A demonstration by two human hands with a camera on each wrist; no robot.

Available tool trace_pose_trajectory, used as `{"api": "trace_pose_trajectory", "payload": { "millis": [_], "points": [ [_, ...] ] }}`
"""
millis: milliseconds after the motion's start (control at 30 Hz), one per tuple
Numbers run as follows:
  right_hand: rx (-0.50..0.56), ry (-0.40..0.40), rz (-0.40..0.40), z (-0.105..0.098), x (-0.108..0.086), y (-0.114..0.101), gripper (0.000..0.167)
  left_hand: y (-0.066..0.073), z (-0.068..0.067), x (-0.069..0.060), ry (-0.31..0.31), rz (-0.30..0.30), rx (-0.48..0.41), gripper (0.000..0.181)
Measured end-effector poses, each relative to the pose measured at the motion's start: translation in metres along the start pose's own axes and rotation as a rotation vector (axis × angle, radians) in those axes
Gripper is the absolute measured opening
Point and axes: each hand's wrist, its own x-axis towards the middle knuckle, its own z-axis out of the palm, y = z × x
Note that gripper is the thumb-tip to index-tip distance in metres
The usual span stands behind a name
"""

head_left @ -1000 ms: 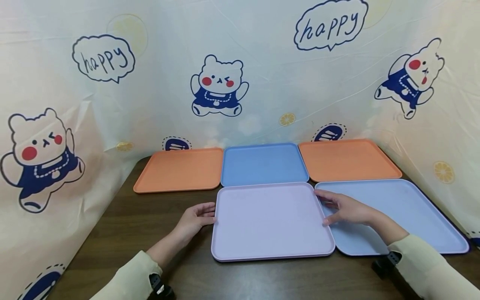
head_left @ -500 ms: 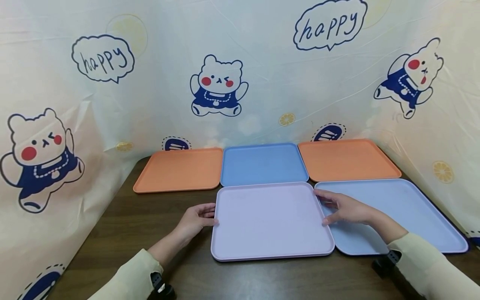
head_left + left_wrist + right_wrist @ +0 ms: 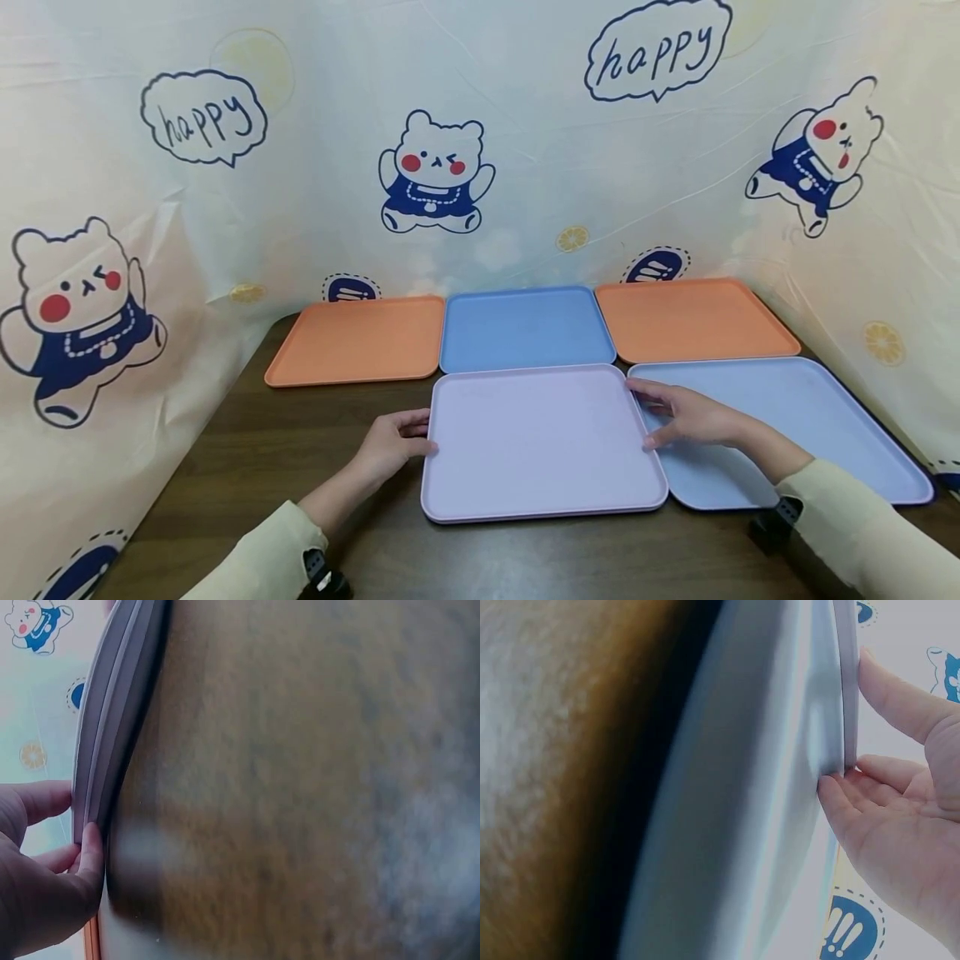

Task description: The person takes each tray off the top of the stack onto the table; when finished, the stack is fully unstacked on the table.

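A lavender tray (image 3: 544,446) lies at the middle front of the table, and its doubled edge in the left wrist view shows another tray under it. My left hand (image 3: 392,448) holds the stack's left edge, thumb on the top rim and fingers along the side. On the opposite edge, my right hand (image 3: 693,418) grips the lavender tray with its thumb on the rim (image 3: 850,690). That hand is above a light blue tray (image 3: 817,425), which lies close against the stack's right side.
Along the back lie an orange tray (image 3: 360,342), a blue tray (image 3: 528,329) and a second orange tray (image 3: 693,321). Bare brown tabletop (image 3: 300,433) shows at the left and front. A printed cloth (image 3: 315,192) hangs behind and beside the table.
My left thumb has slid slightly further over the tray's left rim. The right hand and the trays look unmoved; the whole view has shifted slightly.
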Motion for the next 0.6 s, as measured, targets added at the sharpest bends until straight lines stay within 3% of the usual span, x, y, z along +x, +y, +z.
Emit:
{"api": "trace_pose_trajectory", "payload": {
  "millis": [367, 600],
  "points": [
    [-0.010, -0.001, 0.014, 0.0004, -0.0003, -0.0032, 0.097, 0.0001, 0.0025, 0.0003, 0.044, -0.015, -0.006, 0.048],
    [-0.015, 0.000, 0.009, 0.0001, -0.0005, -0.0037, 0.097, 0.0025, 0.0018, -0.0001, 0.067, 0.017, -0.025, 0.046]
  ]
}}
